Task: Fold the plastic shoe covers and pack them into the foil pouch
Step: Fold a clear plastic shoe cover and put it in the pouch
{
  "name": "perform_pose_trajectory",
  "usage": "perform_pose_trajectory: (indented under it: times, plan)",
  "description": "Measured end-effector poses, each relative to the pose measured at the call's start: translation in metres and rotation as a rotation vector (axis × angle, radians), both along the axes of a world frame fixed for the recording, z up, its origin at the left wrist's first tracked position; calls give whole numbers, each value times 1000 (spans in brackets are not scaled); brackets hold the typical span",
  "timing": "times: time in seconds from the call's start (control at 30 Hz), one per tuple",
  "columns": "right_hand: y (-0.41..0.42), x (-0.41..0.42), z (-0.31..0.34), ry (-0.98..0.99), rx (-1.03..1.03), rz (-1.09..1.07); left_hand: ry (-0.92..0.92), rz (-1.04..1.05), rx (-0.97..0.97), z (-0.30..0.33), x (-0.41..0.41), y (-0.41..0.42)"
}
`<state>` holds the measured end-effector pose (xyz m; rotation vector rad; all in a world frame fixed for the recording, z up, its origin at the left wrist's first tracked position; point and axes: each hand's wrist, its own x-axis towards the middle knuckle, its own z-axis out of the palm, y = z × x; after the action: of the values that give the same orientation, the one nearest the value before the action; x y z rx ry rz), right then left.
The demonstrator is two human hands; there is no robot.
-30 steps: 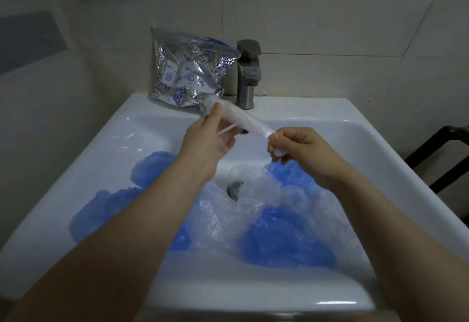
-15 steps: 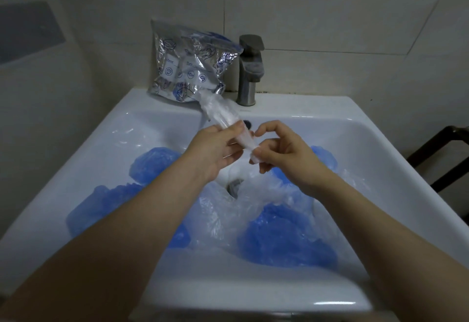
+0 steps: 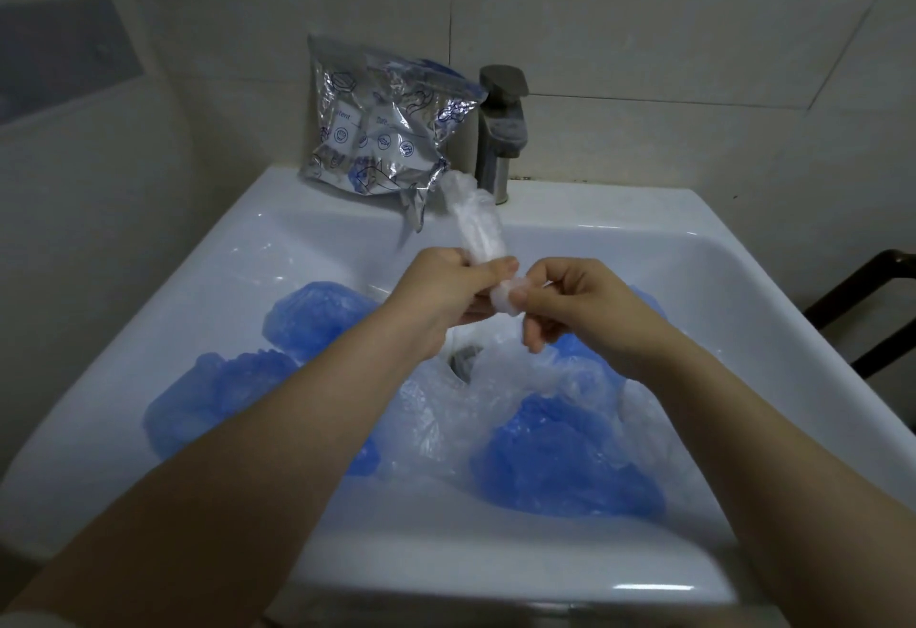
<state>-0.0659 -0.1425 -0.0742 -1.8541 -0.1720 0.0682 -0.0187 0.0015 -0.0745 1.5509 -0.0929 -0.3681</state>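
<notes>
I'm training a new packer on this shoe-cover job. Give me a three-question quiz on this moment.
1. True or false: the foil pouch lies in the sink basin.
2. What grips the rolled clear shoe cover? A) left hand only B) both hands C) right hand only
3. Fill in: the loose shoe covers in the basin are clear and ____.

Key: 1 false, it leans against the wall beside the faucet; 2 B; 3 blue.

Crinkled shiny foil pouch [image 3: 381, 132], glossy, seemingly ceramic sink [image 3: 773, 310], filmy plastic covers [image 3: 565, 459].
</notes>
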Motion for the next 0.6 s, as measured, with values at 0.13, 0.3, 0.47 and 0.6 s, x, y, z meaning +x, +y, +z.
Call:
perform_pose_trajectory:
  times: [0.13,0.3,0.47,0.6]
  plan:
    - [-1,5,-3,37,-12,-169,45,-71,-11,0,-4,-3]
    - [-8,10,-7,127,4,-274,-152,-153,41,0,-6,-6]
    - [-31,9,8,146,381,-175,-230,-224,229,1,-2,0]
    - [-47,7,9,-84,138,-91,-265,-396,567,-2,-4,6]
